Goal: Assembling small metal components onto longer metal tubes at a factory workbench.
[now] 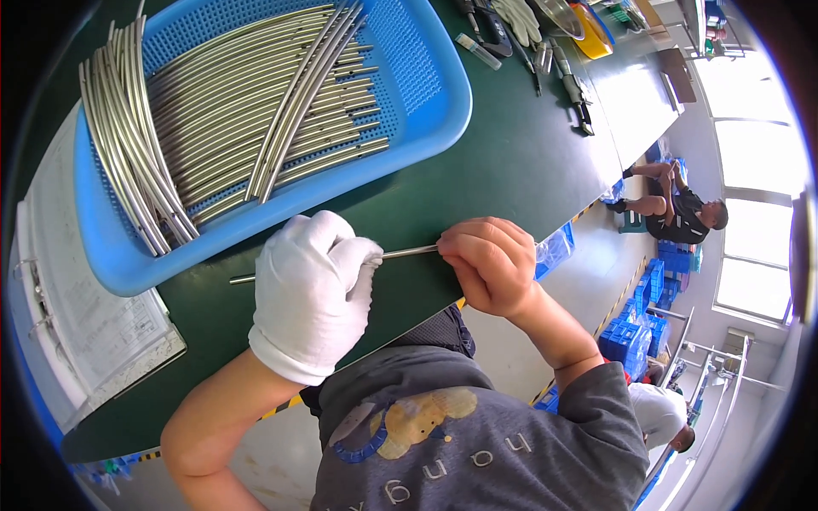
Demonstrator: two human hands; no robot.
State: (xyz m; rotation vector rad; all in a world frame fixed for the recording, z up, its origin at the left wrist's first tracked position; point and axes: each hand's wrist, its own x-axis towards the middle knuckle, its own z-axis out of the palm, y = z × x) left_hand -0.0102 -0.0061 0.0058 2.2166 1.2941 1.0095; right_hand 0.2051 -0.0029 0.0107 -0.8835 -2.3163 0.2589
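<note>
Gripping a thin metal rod over the green table, the gloved left hand wraps it while the bare right hand pinches its end. A loose pinch could let it slip, likely rolling toward the blue basket of rods beyond.

We see a thin, straight metal tube, silvery and shiny, held nearly level just above the green table near its front edge. Its middle shows bare; one end pokes out at the left, the other is hidden.
</note>
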